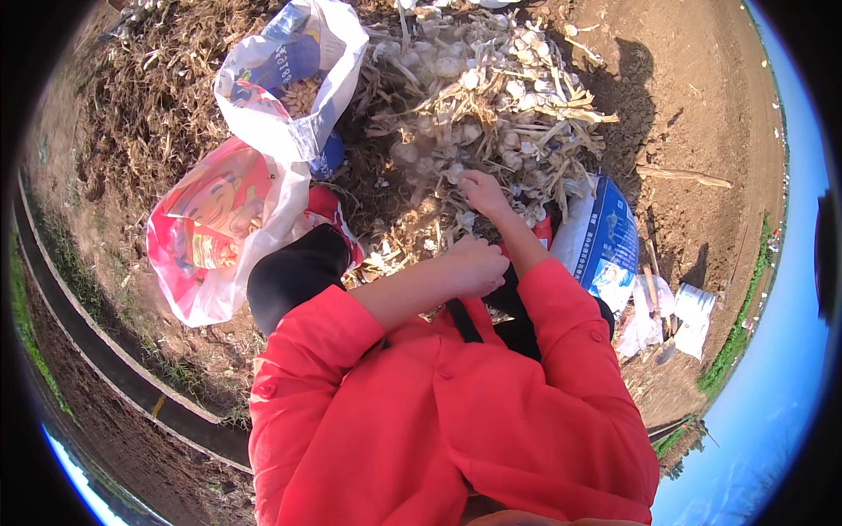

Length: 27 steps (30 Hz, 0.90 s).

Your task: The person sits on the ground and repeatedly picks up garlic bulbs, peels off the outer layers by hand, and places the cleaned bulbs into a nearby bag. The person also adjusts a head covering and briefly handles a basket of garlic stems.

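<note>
A pile of dried garlic bulbs with stalks [520,98] lies in front of me. My right hand [483,194] reaches to its near edge, fingers curled. A garlic bulb [454,172] is at its fingertips; whether they grip it is not clear. Closer to my body, my left hand [477,266] is closed like a fist, its back towards me. What may be inside it is hidden. Beyond its knuckles, loose husks and stalks [388,256] cover the ground between my feet.
To the left stand an open white woven sack [283,135] holding garlic cloves [301,98] and an open pink printed sack [197,289]. A blue and white printed bag [608,230] lies right, near a wooden-handled tool [652,289] and a white bucket [695,319]. Dry stalks [138,98] cover the far left.
</note>
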Tool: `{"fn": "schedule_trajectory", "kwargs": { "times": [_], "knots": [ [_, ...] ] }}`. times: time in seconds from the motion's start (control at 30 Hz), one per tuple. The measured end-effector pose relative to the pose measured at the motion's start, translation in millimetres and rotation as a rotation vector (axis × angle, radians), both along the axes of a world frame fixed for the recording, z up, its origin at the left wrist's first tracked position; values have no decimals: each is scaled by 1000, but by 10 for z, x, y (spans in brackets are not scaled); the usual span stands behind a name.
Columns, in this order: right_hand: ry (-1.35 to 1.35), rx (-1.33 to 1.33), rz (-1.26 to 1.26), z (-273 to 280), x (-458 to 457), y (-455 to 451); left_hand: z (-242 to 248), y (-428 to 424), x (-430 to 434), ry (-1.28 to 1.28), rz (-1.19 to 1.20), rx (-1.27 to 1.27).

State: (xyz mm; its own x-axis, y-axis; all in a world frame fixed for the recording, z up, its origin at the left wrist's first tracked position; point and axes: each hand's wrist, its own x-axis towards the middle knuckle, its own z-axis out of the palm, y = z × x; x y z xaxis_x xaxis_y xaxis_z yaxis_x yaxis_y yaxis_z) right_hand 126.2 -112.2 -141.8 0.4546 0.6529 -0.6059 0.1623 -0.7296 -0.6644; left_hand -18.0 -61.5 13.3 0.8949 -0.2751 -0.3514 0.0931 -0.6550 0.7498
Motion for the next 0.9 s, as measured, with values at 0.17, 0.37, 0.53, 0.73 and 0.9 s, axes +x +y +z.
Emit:
{"fn": "schedule_trajectory", "kwargs": {
  "times": [0.17, 0.37, 0.53, 0.73, 0.9],
  "knots": [
    [-295, 106, 156, -452, -106, 324, -27, 75, 9, 28, 11, -50],
    [-653, 21, 294, -622, -270, 474, -81, 183, -45, 21, 51, -12],
    [-567, -187, 399, -812, -153, 580, -85, 265, -55, 20, 29, 21],
    [-367, -27, 300, -353, 144, 338, -89, 459, -33, 7, 245, 141],
    [-93, 68, 240, 730, 241, 216, -45, 874, 3, -335, 696, 201]
  ]
}}
